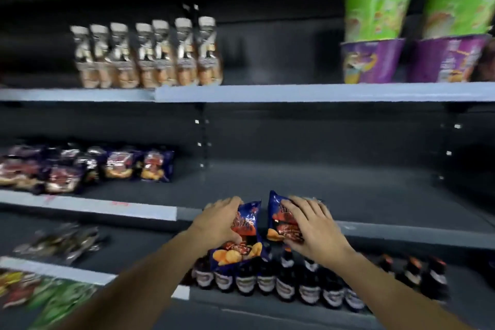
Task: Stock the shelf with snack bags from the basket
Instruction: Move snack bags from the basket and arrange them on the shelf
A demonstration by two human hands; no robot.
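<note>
Snack bags are held one in each hand, at the front edge of the middle shelf [375, 195]. The left bag [241, 238] is gripped by the left hand [219, 222], and the right bag [281, 220] by the right hand [310, 228], fingers curled over. Each bag looks light, puffy, slippery and easily crushed, so it is best held softly by the sides. More bags [107, 166] are stacked far to the left.

bare middle shelf [334, 190] ahead, stocked snack bags [80, 166] far left
</note>
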